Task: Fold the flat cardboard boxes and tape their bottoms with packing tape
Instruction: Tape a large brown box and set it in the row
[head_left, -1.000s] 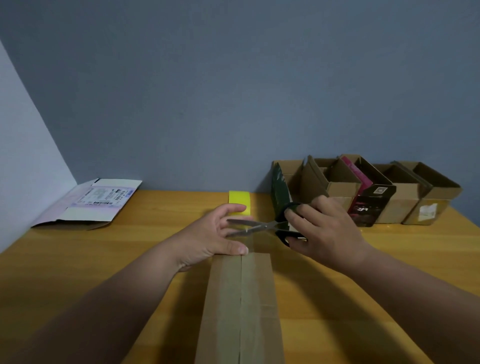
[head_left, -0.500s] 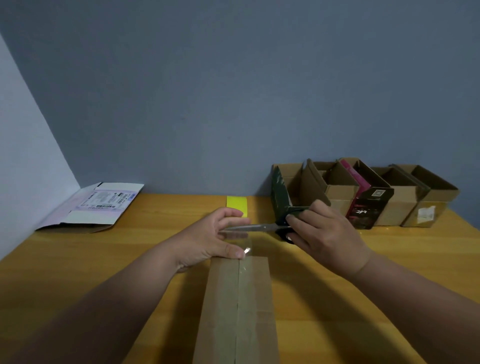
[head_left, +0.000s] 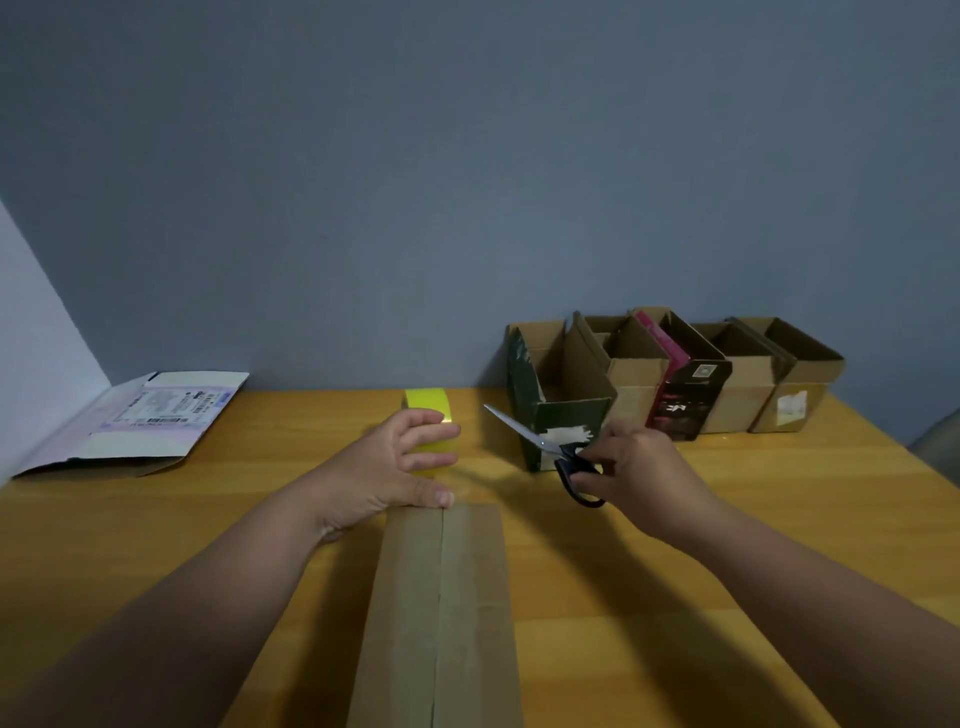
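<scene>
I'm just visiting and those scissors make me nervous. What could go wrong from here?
The right hand holds the scissors with blades pointing toward the left hand, so a careless swing might nick the fingers. The left hand grips the yellow tape roll beside the taped box; the cut tape end could stick back to the roll. The scissors are also close to the green box and might bump it.
</scene>
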